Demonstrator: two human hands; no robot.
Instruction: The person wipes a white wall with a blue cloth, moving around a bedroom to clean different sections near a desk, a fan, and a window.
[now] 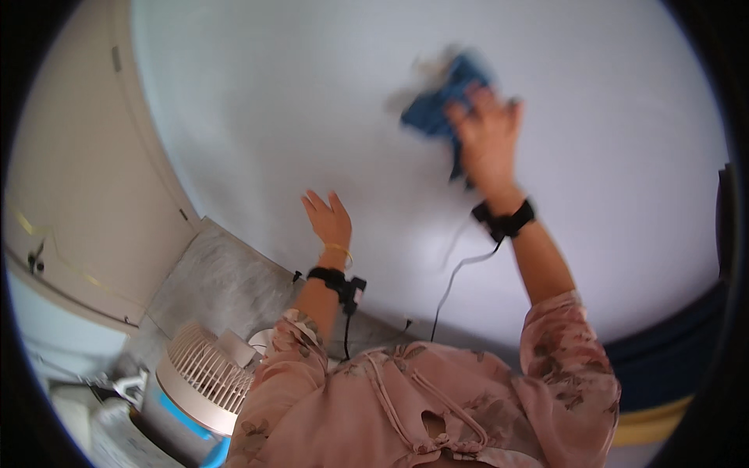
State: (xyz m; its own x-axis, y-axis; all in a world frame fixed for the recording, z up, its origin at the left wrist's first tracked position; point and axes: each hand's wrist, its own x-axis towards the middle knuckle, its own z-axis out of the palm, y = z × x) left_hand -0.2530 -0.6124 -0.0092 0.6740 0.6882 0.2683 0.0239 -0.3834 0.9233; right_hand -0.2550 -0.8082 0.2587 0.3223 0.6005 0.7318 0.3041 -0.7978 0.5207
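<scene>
Head view: blurred blue cloth (pixel 437 109) beneath and to the left of the right hand (pixel 490 136), against the pale wall (pixel 608 156), with this hand spread over it; left hand (pixel 331 226) lower down, also spread and empty. With only one part covered by the hand, possible slipping of the cloth; from the thin cable (pixel 446 288) below the right hand, possible snagging.

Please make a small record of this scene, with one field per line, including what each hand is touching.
Right hand: spread over a crumpled blue cloth, at the pale wall; motion-blurred
Left hand: open, holding nothing; wall contact unclear
Wrists: a black strap on each, with cable
Sleeves: pink, floral
Lower left: fan with a slatted grille
Far left: beige door
</scene>
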